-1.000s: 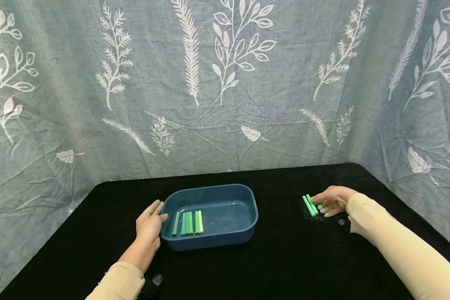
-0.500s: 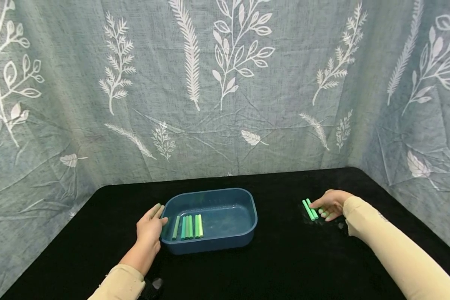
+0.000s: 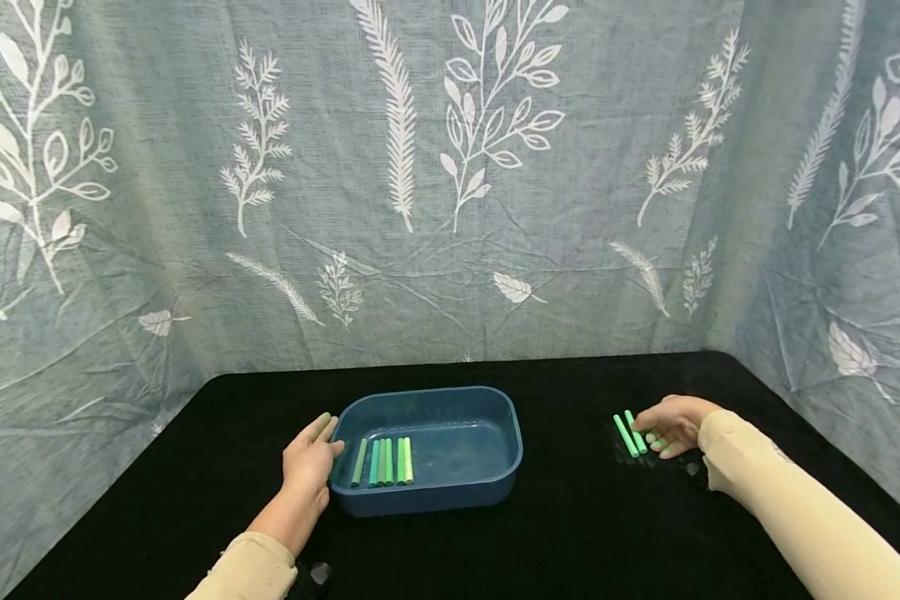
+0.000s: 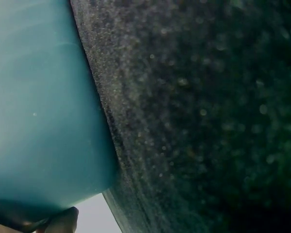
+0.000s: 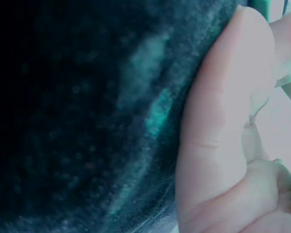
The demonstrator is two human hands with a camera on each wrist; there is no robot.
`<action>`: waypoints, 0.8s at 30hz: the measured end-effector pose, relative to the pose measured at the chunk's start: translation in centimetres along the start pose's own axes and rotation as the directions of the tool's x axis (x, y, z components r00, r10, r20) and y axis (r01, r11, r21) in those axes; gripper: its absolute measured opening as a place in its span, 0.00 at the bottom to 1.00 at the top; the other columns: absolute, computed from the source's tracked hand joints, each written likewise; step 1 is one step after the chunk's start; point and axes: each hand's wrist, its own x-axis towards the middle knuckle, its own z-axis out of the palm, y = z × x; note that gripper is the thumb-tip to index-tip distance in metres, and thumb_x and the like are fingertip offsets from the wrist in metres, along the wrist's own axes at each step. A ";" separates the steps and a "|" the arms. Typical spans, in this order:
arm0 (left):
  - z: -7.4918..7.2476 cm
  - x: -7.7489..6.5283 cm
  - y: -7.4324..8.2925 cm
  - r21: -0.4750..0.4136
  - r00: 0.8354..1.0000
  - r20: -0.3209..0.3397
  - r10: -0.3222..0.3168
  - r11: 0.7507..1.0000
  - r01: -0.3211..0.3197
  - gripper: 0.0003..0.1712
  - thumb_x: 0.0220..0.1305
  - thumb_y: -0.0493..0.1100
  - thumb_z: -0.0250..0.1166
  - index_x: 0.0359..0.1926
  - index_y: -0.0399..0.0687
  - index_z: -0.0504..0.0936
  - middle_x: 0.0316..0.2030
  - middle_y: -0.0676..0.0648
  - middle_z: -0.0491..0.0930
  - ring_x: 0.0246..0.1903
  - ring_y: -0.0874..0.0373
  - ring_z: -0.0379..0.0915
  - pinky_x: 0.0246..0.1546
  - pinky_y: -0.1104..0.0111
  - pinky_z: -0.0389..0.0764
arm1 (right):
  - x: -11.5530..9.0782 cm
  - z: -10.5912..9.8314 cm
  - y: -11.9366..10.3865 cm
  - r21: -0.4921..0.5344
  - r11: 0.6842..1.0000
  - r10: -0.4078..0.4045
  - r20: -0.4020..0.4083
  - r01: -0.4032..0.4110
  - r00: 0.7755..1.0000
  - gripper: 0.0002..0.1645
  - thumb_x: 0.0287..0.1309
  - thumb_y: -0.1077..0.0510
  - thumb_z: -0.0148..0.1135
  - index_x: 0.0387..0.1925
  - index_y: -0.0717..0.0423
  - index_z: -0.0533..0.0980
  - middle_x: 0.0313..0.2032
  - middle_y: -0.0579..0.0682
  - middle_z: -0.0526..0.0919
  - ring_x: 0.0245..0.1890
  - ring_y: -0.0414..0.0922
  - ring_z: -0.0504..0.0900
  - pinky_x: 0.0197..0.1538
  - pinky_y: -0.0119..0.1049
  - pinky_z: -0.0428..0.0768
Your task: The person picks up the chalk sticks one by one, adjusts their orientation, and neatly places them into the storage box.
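Observation:
A dark blue plastic tub (image 3: 427,498) holds a row of several green chalk sticks (image 3: 386,461) on its left side. My left hand (image 3: 307,467) rests against the tub's left end, fingers straight along the outer wall and thumb over the rim. In the left wrist view, the tub's wall (image 4: 43,107) fills the left, with fingertips at the bottom corner. To the right lie two light green chalk sticks, a left one (image 3: 626,436) and a right one (image 3: 636,435). My right hand (image 3: 675,425) pinches the right one; its thumb (image 5: 213,126) hides most of the contact in the right wrist view.
Black cloth (image 3: 555,533) covers the table, with green chalk smears (image 5: 157,114) near my right hand. Behind and at both sides hangs a grey-green curtain (image 3: 585,308) with white leaf prints. The tub stands left of the middle.
The head view has tilted up slightly. The gap between the two loose chalk sticks has widened a little, the right one shifting right with my right hand. My left hand stays at the tub.

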 end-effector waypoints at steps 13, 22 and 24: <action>0.3 0.0 0.1 -0.020 1.000 0.012 0.012 1.000 -0.012 0.34 0.72 0.27 0.44 0.75 0.36 0.44 0.73 0.36 0.47 0.73 0.40 0.36 0.72 0.50 0.43 | -2.4 -1.2 -1.0 0.046 0.998 -0.055 0.079 0.051 0.995 0.34 0.62 0.52 0.54 0.59 0.73 0.62 0.58 0.72 0.66 0.41 0.47 0.74 0.43 0.39 0.80; -0.2 -0.5 -0.1 -0.005 1.000 0.000 0.014 1.000 -0.014 0.34 0.72 0.27 0.44 0.75 0.35 0.44 0.73 0.35 0.47 0.73 0.39 0.36 0.71 0.50 0.43 | -2.8 0.5 -1.6 0.166 0.977 -0.160 0.164 0.133 0.973 0.14 0.65 0.58 0.52 0.43 0.64 0.77 0.45 0.63 0.81 0.40 0.47 0.83 0.44 0.40 0.83; -0.2 -0.5 -0.1 -0.009 1.000 0.003 0.011 1.000 -0.011 0.34 0.72 0.27 0.44 0.75 0.35 0.44 0.73 0.35 0.46 0.73 0.39 0.36 0.72 0.50 0.43 | -3.0 0.9 -1.8 0.183 0.973 -0.176 0.175 0.143 0.969 0.11 0.65 0.58 0.51 0.38 0.59 0.79 0.41 0.57 0.83 0.38 0.46 0.84 0.42 0.38 0.84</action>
